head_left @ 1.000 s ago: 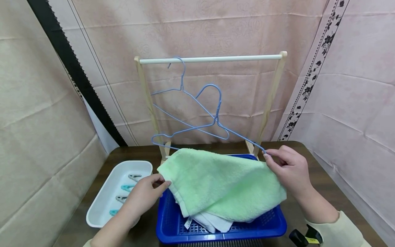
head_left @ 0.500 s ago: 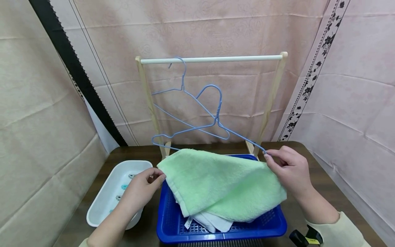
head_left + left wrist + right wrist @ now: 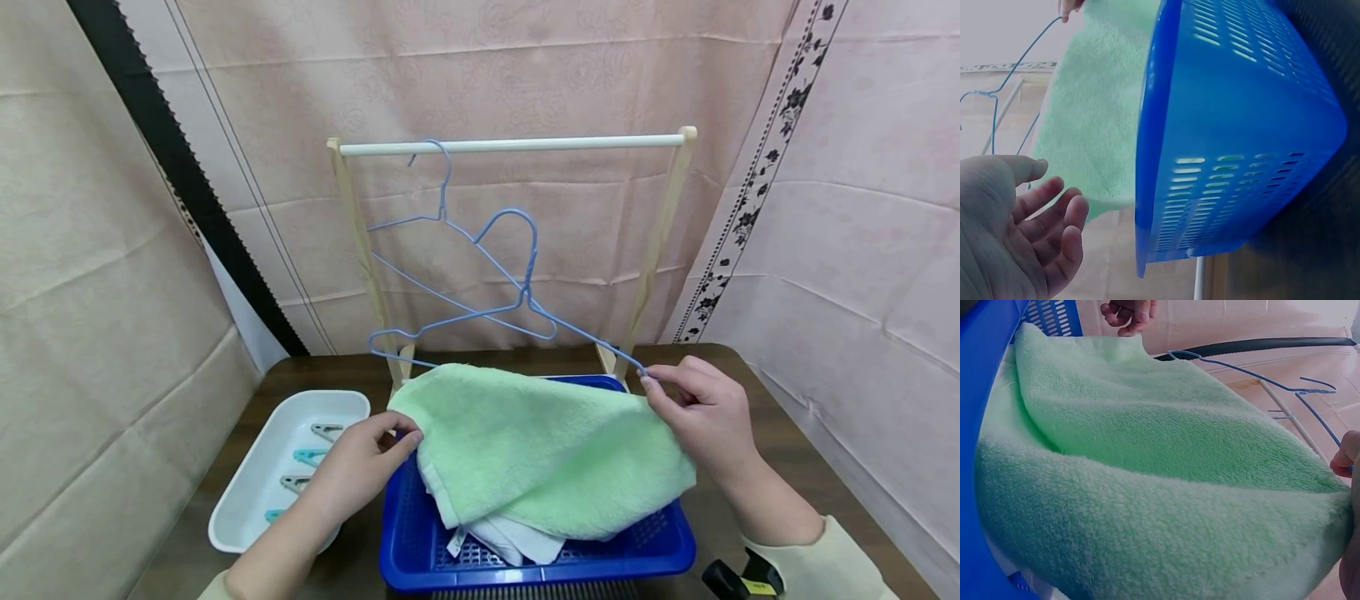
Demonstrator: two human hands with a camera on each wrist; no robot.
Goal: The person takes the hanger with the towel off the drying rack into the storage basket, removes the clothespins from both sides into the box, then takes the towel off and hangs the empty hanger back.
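Note:
A light green towel [image 3: 555,458] is draped over the lower part of a blue wire hanger [image 3: 528,267], hiding most of its bottom bar. My right hand [image 3: 701,408] pinches the hanger's right corner with thumb and fingertips beside the towel. At the towel's left edge is my left hand [image 3: 367,458]; in the left wrist view that hand [image 3: 1029,231] has loosely bent fingers and nothing visible between thumb and fingers. Below the towel sits a blue perforated basket [image 3: 540,575] with white cloth [image 3: 517,533] inside.
Behind the basket stands a rack with a white rail [image 3: 555,143], where a second blue hanger [image 3: 444,187] hangs at the left. A white tray [image 3: 240,492] on the left holds several clothespins [image 3: 309,456]. All stand on a brown wooden table [image 3: 720,367].
My left hand has drawn back slightly left, then come right again to the towel's left edge, which has shifted inward a little. The right hand stays on the hanger, whose hook sits slightly lower.

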